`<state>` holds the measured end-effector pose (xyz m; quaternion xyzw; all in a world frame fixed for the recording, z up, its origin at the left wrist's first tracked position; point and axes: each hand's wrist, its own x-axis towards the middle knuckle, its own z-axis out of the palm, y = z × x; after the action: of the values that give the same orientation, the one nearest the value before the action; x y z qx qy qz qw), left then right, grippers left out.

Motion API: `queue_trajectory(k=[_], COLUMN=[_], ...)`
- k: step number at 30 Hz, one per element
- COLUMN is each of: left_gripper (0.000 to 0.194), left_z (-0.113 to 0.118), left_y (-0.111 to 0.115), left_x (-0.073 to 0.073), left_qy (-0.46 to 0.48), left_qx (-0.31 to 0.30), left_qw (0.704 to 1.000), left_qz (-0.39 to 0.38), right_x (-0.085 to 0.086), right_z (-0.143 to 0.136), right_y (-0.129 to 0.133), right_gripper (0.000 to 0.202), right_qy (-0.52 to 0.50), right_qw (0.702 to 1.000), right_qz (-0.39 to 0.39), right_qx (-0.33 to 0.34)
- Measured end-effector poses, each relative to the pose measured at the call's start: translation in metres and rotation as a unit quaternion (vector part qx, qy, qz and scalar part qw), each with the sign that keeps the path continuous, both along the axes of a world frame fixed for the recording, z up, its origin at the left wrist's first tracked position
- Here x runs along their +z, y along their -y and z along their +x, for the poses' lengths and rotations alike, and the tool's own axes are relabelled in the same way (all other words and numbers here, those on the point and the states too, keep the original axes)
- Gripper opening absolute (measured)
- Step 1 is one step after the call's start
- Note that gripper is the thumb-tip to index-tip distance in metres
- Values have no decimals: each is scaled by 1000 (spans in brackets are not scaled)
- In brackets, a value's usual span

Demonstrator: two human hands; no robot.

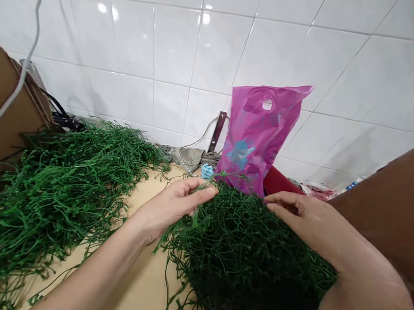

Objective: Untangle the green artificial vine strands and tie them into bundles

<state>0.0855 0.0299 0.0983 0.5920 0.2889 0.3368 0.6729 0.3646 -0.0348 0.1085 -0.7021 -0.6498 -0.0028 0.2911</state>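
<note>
My left hand (pixel 184 197) is closed, with thumb and fingers pinching a thin green plastic-looking stem (pixel 203 186) whose small sprigs stick out past the fingertips. Over the far right side of a dark green heap of stringy stems (pixel 242 237), my right hand (pixel 293 208) has its thumb and forefinger drawn together. Whatever is between those fingertips, if anything, is too small to make out. A second, brighter heap of green stems (pixel 79 176) lies to the left of my left forearm.
A purple plastic bag (pixel 257 135) stands against the white tiled wall (pixel 174 43). Beside it sits a small cup of blue and white pieces (pixel 207 171). Cardboard boxes (pixel 1 104) rise at the left, and a brown panel (pixel 395 194) at the right. A cable (pixel 26 67) hangs at upper left.
</note>
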Motion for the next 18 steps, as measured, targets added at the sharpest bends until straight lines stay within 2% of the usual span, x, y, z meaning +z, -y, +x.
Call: queue_trajectory(k=[2, 4, 7, 12, 15, 18], left_gripper=[27, 23, 15, 12, 14, 19], left_z=[0, 0, -1, -3, -4, -5], left_y=[-2, -5, -8, -14, -15, -14], left_x=[-3, -4, -2, 0, 1, 1], left_qy=[53, 105, 152, 173, 169, 164], left_qx=[12, 18, 29, 61, 51, 46], left_qw=[996, 988, 979, 975, 976, 978], left_qz=[-64, -108, -133, -128, -128, -119], right_x=[10, 19, 28, 33, 31, 22], right_z=[-10, -22, -40, -73, -94, -112], right_y=[9, 14, 16, 11, 4, -6], right_gripper=[23, 26, 26, 19, 18, 27], right_qy=[24, 32, 22, -22, -72, -98], right_qw=[999, 998, 999, 996, 991, 984], right_qz=[-1, 8, 40, 76, 83, 71], right_qx=[-45, -55, -17, 30, 80, 133])
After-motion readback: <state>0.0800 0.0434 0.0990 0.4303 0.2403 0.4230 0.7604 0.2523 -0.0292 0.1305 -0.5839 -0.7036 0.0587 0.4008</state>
